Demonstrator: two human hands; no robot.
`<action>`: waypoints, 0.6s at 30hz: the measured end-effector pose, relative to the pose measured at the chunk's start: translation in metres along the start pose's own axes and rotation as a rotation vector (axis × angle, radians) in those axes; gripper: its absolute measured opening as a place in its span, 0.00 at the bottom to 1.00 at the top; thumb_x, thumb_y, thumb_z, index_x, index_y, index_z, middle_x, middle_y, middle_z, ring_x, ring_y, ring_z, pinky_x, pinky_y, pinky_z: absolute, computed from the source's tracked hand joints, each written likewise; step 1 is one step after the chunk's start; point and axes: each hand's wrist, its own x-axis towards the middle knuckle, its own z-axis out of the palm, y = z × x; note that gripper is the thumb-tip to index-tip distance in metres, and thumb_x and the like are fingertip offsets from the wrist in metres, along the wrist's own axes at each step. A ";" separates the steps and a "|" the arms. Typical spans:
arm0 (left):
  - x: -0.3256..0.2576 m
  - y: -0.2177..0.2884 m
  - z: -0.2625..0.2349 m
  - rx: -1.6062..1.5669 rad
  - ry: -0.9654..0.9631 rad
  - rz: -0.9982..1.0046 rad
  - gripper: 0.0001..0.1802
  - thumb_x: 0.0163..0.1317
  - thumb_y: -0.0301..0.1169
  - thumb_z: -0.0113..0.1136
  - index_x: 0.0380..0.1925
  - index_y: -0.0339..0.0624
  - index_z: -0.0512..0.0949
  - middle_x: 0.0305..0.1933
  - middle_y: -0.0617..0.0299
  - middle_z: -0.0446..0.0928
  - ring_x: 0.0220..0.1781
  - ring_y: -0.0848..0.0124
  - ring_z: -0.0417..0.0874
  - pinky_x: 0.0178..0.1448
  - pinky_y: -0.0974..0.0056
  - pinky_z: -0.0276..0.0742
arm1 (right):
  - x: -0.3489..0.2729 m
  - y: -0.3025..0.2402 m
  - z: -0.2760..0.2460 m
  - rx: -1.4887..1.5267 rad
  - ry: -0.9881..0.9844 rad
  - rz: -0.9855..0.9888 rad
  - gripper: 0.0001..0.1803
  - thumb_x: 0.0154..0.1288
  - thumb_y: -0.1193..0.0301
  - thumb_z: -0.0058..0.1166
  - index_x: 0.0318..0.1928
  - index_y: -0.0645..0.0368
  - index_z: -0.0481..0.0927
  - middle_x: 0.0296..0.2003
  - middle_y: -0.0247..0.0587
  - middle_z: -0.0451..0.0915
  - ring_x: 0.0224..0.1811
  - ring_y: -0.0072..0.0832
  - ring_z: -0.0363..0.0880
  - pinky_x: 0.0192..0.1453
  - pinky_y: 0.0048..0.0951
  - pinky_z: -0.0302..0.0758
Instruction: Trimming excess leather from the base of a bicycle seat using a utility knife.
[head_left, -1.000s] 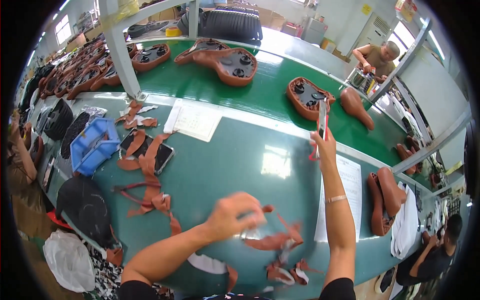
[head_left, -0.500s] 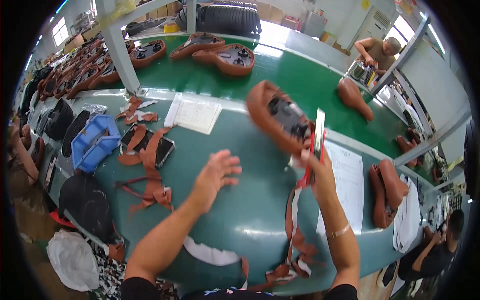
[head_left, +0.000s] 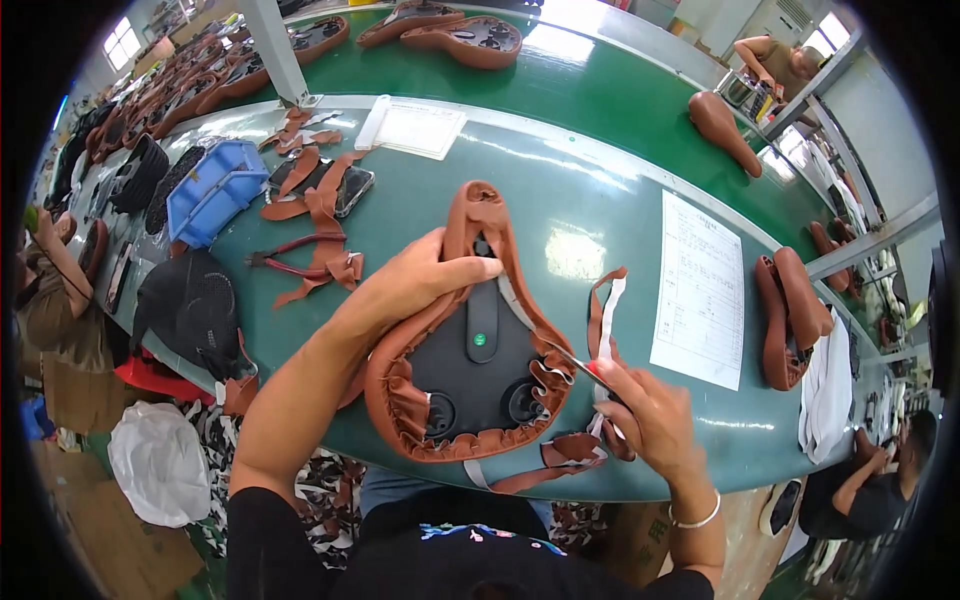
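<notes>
A brown-covered bicycle saddle faces underside up in front of me. Its black base shows, with gathered, wrinkled leather round the edge. My left hand grips the narrow nose, thumb pressed on the inner rim. At the saddle's right edge, my right hand closes round a cutter knife with a red part, its thin blade against the folded leather. Brown and white leather offcuts lie beside and under the saddle's right side. Most of the knife's handle is hidden in my fingers.
Pliers with red handles, leather scraps and a blue bin are on the left. A printed sheet and more saddles lie right. Beyond a metal post, saddles line a green bench. People work nearby.
The saddle has come down and closer, turned nose away. My left hand, open before, now grips its nose. My right hand has let go of the saddle and brings the knife to its edge.
</notes>
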 end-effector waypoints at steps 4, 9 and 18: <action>-0.005 0.013 0.003 0.162 0.036 0.065 0.30 0.52 0.47 0.60 0.46 0.32 0.71 0.38 0.58 0.72 0.40 0.70 0.73 0.47 0.66 0.69 | 0.005 0.000 -0.004 -0.364 -0.231 -0.129 0.34 0.55 0.69 0.61 0.63 0.49 0.66 0.28 0.41 0.75 0.22 0.37 0.75 0.24 0.36 0.71; -0.024 0.008 0.008 0.089 0.184 0.075 0.24 0.51 0.42 0.60 0.41 0.33 0.72 0.34 0.60 0.73 0.36 0.73 0.72 0.42 0.68 0.69 | -0.055 -0.038 0.042 -0.335 -0.207 0.247 0.41 0.59 0.70 0.58 0.70 0.48 0.52 0.30 0.45 0.76 0.22 0.43 0.76 0.22 0.40 0.71; -0.078 -0.026 0.020 -0.168 0.495 0.112 0.23 0.53 0.38 0.62 0.42 0.34 0.68 0.31 0.65 0.68 0.32 0.77 0.70 0.38 0.69 0.69 | -0.084 -0.071 0.045 0.109 0.032 0.382 0.33 0.62 0.75 0.56 0.66 0.59 0.58 0.38 0.57 0.80 0.37 0.46 0.83 0.41 0.40 0.79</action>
